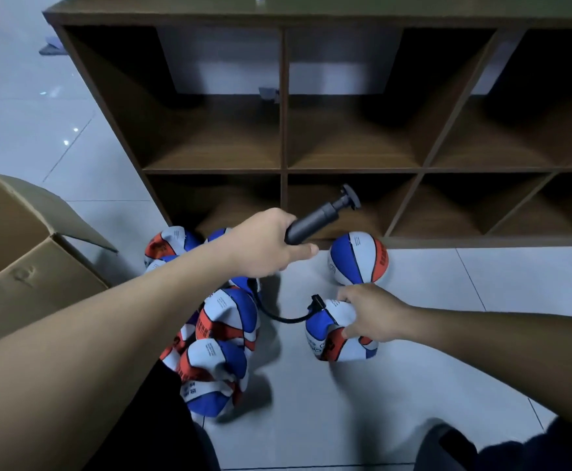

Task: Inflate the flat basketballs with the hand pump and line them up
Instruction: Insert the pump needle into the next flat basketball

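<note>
My left hand point(264, 246) grips the barrel of a black hand pump point(322, 215), its T-handle pointing up and right toward the shelf. A black hose point(278, 316) curves from the pump to a connector point(316, 303) at the top of a flat red, white and blue basketball point(332, 341) on the floor. My right hand point(373, 314) holds that ball at its upper right. One round, inflated ball point(357, 258) sits just beyond it by the shelf's base. A heap of several flat balls point(220, 338) lies to the left, under my left forearm.
A dark wooden cubby shelf point(283, 130) with open compartments stands right ahead. An open cardboard box point(23, 253) is at the left. Pale floor tiles point(430, 368) spread to the right and front. My knees point(502, 450) show at the bottom.
</note>
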The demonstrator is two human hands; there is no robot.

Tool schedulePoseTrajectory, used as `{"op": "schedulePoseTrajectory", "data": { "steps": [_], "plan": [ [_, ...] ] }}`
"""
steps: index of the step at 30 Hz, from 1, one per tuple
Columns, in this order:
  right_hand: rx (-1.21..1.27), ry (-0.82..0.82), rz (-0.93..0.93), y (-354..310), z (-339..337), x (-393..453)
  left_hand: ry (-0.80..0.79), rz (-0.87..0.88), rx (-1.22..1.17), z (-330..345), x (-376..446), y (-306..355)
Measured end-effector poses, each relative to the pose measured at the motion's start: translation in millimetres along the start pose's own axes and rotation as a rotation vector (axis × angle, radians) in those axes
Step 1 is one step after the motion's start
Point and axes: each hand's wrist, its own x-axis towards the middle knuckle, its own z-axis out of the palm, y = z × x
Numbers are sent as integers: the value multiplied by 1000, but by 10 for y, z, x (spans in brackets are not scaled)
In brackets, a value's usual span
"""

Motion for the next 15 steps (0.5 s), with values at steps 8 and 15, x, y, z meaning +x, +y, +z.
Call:
{"op": "schedulePoseTrajectory", "data": {
  "steps": [8,15],
  "plan": [
    [103,25,-45,1,-247,96,1,6,223,256,90,-153],
    [701,224,31,-340,-820,-47,-11,17,300,197,141,-184]
  ]
}}
